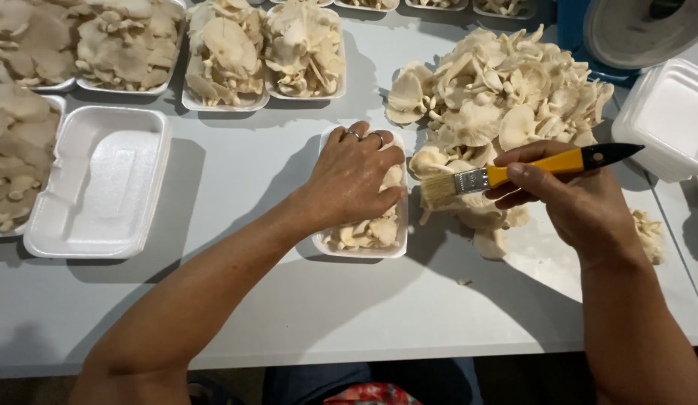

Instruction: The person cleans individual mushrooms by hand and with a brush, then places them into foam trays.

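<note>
My left hand [351, 180] lies flat, palm down, on oyster mushrooms packed in a white foam tray [362, 250] at the table's middle. Two rings show on its fingers. My right hand [574, 196] grips a paintbrush [514, 172] with a yellow and black handle, bristles pointing left just beside that tray. Under and behind the right hand spreads a big loose pile of pale oyster mushrooms [495, 97] on the table.
An empty white foam tray [101, 180] sits at the left. Several filled mushroom trays [262, 52] line the back and left edge. A stack of foam trays [667, 116] stands at the right, with a blue scale [634, 30] behind it.
</note>
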